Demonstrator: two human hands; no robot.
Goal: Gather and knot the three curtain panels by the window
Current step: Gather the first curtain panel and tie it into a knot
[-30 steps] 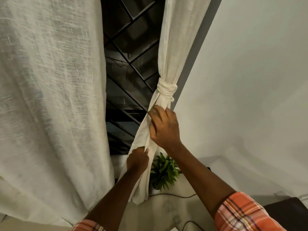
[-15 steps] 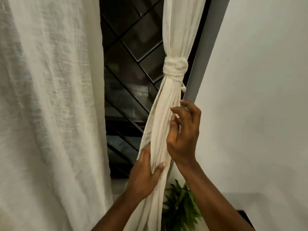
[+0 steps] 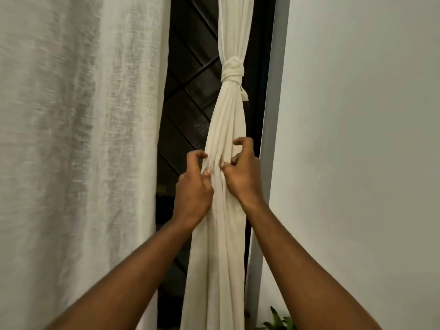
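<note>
- Left hand (image 3: 194,186), centre frame: fingers curled, pinching folds of the knotted curtain panel (image 3: 226,129) below its knot (image 3: 232,69), likely to even out the pleats.
- Right hand (image 3: 242,177), just beside: pinches the same folds.
- Loose curtain panel (image 3: 78,139), left of frame: ungathered, probably next.
- Window grille (image 3: 188,103), centre: dark, behind the fabric.
- Wall (image 3: 357,139), right; plant (image 3: 278,321), bottom edge: neither obstructs.

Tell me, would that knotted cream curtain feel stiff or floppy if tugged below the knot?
Probably floppy: the knotted curtain hangs in soft folds that bunch where the left hand and right hand pinch it. Likely light, since a mere pinch gathers it. The knot looks tight, so it may hold.
</note>
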